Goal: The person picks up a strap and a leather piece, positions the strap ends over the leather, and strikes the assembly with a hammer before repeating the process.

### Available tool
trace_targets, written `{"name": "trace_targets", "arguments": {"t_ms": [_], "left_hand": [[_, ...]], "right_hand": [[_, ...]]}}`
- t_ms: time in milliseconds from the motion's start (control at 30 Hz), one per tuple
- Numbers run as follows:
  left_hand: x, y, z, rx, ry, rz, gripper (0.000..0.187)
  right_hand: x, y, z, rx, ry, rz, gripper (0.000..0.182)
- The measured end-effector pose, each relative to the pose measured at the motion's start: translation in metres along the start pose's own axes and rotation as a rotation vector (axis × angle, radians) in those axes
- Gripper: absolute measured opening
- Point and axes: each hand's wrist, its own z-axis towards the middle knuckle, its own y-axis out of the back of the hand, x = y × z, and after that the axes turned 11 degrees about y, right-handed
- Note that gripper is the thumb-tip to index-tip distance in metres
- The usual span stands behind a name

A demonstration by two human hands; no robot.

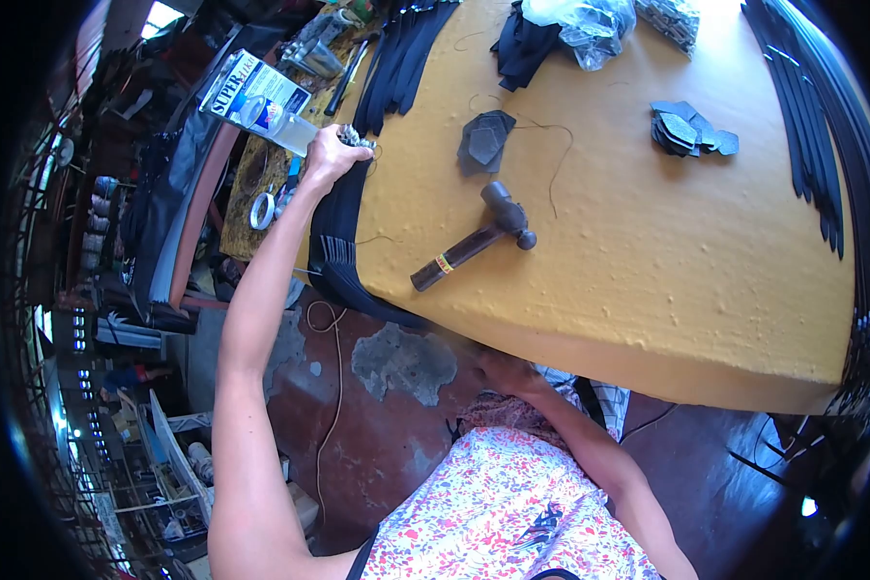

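Note:
My left hand [333,155] is stretched out to the table's far left side, its fingers closed around a bunch of small silvery metal pieces [356,137]. Touching or just behind that hand is a clear plastic bottle [293,131], in front of a tin marked SUPER [251,89]. Near my lap, by the table's front edge, my right hand [503,372] is dark and smeared by motion, so its fingers cannot be made out. A ball-peen hammer [478,242] lies on the yellow tabletop [628,280]. Beyond it is a stack of dark cut patches [485,141].
Another pile of dark patches [691,130] lies at the right. Black strips [793,126] hang along the right edge, and more black strips [333,227] along the left. Plastic bags [590,29] sit at the back. A tape roll [262,211] rests on the side bench.

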Motion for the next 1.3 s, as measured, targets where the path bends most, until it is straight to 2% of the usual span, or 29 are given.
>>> {"name": "trace_targets", "arguments": {"t_ms": [67, 133, 233, 333, 667, 867, 1000, 1067, 1167, 1300], "left_hand": [[-0.007, -0.004, -0.006, 0.007, 0.003, -0.005, 0.05], [-0.009, -0.009, -0.007, -0.118, -0.014, 0.203, 0.065], [-0.013, -0.008, -0.008, -0.089, 0.002, 0.181, 0.072], [-0.01, -0.008, -0.006, -0.11, 0.002, 0.108, 0.07], [-0.003, -0.016, -0.006, -0.196, -0.007, 0.011, 0.066], [0.002, -0.014, -0.005, -0.226, -0.055, -0.057, 0.063], [0.001, -0.014, -0.003, -0.199, -0.032, -0.068, 0.062], [-0.008, -0.012, -0.009, -0.144, 0.045, 0.012, 0.061], [-0.008, -0.014, -0.006, -0.086, 0.044, 0.025, 0.06], [-0.006, -0.015, -0.002, -0.115, 0.046, 0.067, 0.061]], "right_hand": [[0.0, 0.001, -0.001, -0.003, -0.001, 0.035, 0.032], [0.002, 0.003, 0.0, -0.003, -0.009, -0.025, 0.033], [0.005, 0.006, 0.001, 0.01, -0.036, -0.067, 0.035], [0.007, 0.018, 0.003, 0.084, -0.044, 0.008, 0.037], [0.005, 0.018, 0.003, 0.114, -0.04, 0.054, 0.041], [0.003, -0.002, -0.004, 0.037, -0.026, -0.1, 0.034], [0.003, 0.001, -0.002, 0.02, -0.02, -0.101, 0.031], [0.002, 0.001, -0.002, 0.025, -0.017, -0.097, 0.031], [0.001, 0.0, -0.001, -0.045, 0.002, -0.068, 0.032], [0.005, 0.005, 0.0, -0.005, -0.031, -0.058, 0.032]]}}
